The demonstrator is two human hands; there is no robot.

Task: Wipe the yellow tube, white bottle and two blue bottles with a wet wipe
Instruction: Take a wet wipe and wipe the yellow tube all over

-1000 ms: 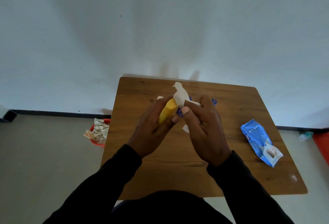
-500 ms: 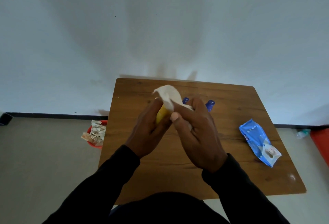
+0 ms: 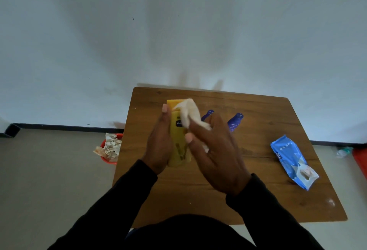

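Note:
Above the wooden table [image 3: 258,114], my left hand [image 3: 159,146] grips the yellow tube [image 3: 178,142] along its left side, the tube's front label facing me. My right hand [image 3: 216,152] holds a crumpled white wet wipe [image 3: 188,114] and presses it against the tube's upper right part. Two blue bottles stand behind my right hand: one [image 3: 207,115] is mostly hidden by my fingers, the other [image 3: 235,122] stands free to its right. The white bottle is hidden from view.
A blue pack of wet wipes [image 3: 292,160] lies on the table's right side. A red bin [image 3: 106,157] stuffed with used wipes sits on the floor left of the table. A white wall rises behind the table's far edge.
The tube has turned so its whole front now shows between my hands. The wipe has shifted from over the tube's top to its upper right side.

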